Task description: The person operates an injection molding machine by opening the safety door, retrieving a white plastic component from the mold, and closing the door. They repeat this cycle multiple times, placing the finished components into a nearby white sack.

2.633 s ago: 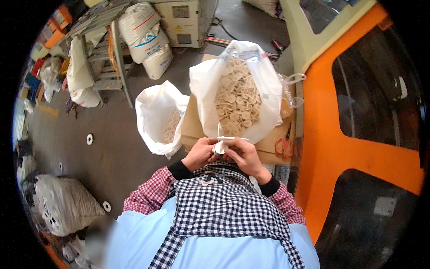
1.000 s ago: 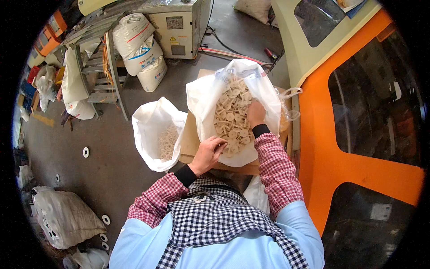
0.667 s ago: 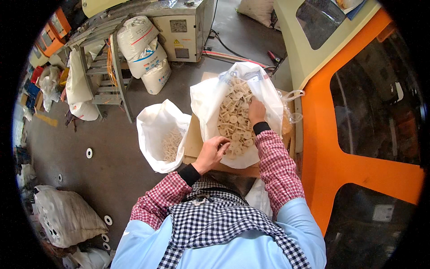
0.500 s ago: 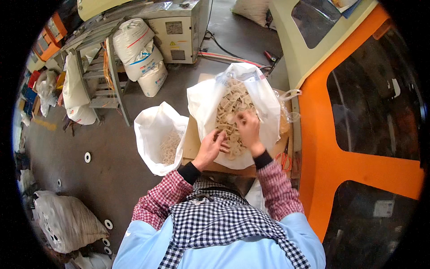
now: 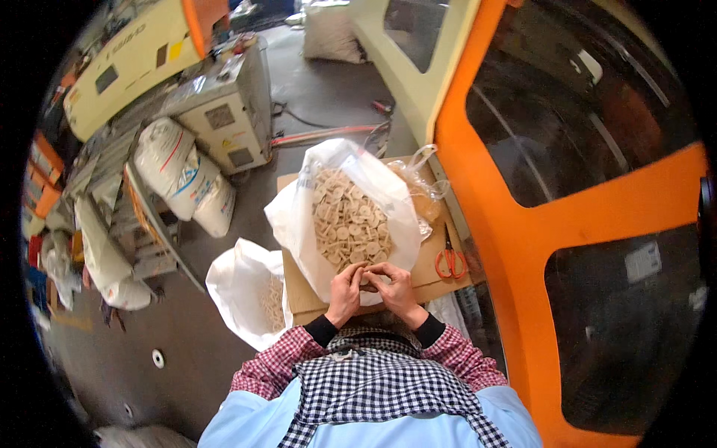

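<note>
Both our hands, the left hand (image 5: 346,296) and the right hand (image 5: 396,291), are curled with fingertips almost together over the near edge of the large, crumpled white plastic bag (image 5: 399,224). We cannot tell whether they pinch anything (the fingers themselves hide it). The small cream plastic parts with round discs and thin stems (image 5: 355,222) lie heaped inside that bag. We would do well to grip lightly, keep our wrists low and work above the bag, so anything dropped lands there.

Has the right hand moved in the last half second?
Yes: judged against the big bag, the right hand moved back, from over the parts to the bag's near side.
</note>
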`<state>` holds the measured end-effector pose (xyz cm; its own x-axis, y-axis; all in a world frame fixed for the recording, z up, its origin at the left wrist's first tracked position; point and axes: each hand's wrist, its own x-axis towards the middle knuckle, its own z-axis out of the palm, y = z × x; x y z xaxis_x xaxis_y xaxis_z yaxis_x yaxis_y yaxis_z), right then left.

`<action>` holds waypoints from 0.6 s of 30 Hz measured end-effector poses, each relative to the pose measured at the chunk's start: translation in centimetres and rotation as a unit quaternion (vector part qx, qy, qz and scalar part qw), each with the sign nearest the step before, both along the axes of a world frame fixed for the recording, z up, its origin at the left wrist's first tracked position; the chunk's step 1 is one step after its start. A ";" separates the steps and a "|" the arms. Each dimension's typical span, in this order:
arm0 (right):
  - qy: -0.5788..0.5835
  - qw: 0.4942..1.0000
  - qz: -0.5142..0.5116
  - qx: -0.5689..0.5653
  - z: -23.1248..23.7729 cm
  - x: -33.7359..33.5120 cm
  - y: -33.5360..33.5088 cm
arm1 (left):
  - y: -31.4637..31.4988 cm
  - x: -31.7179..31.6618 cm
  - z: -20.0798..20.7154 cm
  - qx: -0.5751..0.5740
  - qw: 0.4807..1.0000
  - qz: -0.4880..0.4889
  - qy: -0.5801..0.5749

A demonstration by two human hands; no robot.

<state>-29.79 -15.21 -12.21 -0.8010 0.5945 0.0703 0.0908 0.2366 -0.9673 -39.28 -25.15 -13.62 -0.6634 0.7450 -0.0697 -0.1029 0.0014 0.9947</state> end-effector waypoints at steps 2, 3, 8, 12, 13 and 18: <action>0.037 0.993 -0.015 0.113 0.9 1.2 0.0 | 1.1 -1.2 -2.0 0.001 0.999 -0.033 -0.007; 0.051 0.983 -0.037 0.174 1.5 2.2 0.2 | 2.0 -2.1 -2.7 0.004 0.998 -0.064 -0.009; -0.024 0.808 -0.347 0.476 9.6 14.6 0.0 | 4.3 -9.7 -5.0 0.044 0.992 0.064 0.103; -0.148 0.288 -0.779 0.537 16.5 29.8 -4.6 | 4.3 -9.8 -1.3 -0.043 0.948 0.056 0.311; -0.220 0.143 -0.830 0.491 17.4 32.9 -6.9 | 4.6 -9.0 -0.3 -0.053 0.934 0.039 0.351; -0.210 0.056 -0.873 0.436 16.5 42.5 -13.7 | 6.4 -3.9 3.7 0.032 0.935 -0.100 0.340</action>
<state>12.74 -28.89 4.33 0.3853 -0.2920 0.8754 0.6833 -0.5472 -0.4833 -43.13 -18.76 -9.93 -0.3851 0.8473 0.3657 0.5491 -0.1081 0.8287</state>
